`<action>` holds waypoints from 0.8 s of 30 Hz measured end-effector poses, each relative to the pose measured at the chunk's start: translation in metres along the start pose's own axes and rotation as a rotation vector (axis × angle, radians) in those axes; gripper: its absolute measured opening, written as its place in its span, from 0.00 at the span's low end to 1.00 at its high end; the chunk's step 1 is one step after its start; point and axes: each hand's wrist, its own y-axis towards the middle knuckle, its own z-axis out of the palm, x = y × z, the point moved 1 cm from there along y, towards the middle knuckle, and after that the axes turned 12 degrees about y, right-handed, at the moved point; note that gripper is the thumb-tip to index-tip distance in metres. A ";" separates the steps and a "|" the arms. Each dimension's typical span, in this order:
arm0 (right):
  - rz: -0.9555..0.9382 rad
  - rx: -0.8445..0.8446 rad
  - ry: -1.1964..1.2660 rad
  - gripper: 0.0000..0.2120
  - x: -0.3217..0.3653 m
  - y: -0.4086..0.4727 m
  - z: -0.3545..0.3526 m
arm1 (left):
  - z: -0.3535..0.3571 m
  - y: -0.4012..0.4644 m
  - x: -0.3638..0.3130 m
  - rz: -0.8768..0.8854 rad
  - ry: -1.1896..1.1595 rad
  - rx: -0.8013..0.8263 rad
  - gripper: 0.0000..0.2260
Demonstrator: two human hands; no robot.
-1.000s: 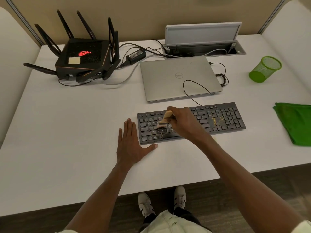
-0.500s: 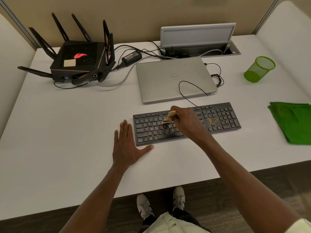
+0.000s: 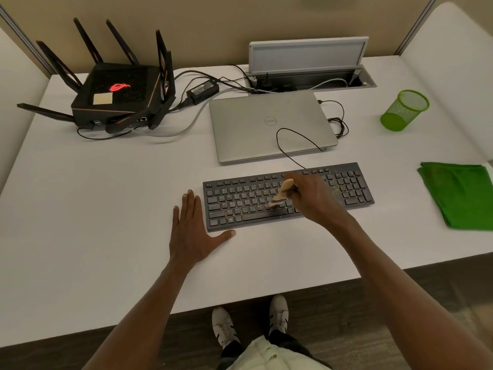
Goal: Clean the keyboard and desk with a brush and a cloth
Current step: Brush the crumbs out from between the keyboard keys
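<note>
A black keyboard (image 3: 240, 201) lies on the white desk (image 3: 106, 209), with yellowish crumbs around its right-hand keys. My right hand (image 3: 313, 196) grips a small wooden-handled brush (image 3: 284, 189), whose bristles touch the middle keys. Flat on the desk lies my left hand (image 3: 190, 231), fingers straight, against the keyboard's left end with the thumb along its front edge. A folded green cloth (image 3: 461, 196) rests at the desk's right edge, well away from both hands.
A closed silver laptop (image 3: 266, 126) sits behind the keyboard, the keyboard's thin cable looping over it. A black router (image 3: 120, 97) with antennas stands at the back left, cables and a power brick beside it. A green mesh cup (image 3: 402, 110) lies tipped at the back right.
My right hand and the brush have travelled rightward along the keys, from the keyboard's left part to its middle. My left hand has stayed flat at the keyboard's left end.
</note>
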 end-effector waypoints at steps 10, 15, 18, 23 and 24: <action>0.375 -0.296 0.113 0.08 -0.006 0.017 -0.002 | 0.001 0.000 0.002 -0.009 0.012 0.004 0.62; 0.463 -0.411 0.102 0.08 -0.020 -0.002 -0.033 | 0.002 0.001 0.002 -0.009 0.019 0.016 0.62; 0.419 -0.478 0.115 0.11 -0.012 -0.006 -0.040 | 0.001 0.001 0.002 -0.012 0.019 0.014 0.62; 0.236 -0.285 0.192 0.09 0.003 0.003 -0.015 | 0.000 0.000 0.001 -0.012 0.014 0.011 0.62; 0.184 -0.225 0.199 0.07 0.005 0.004 -0.010 | 0.000 0.000 0.001 -0.012 0.012 0.008 0.62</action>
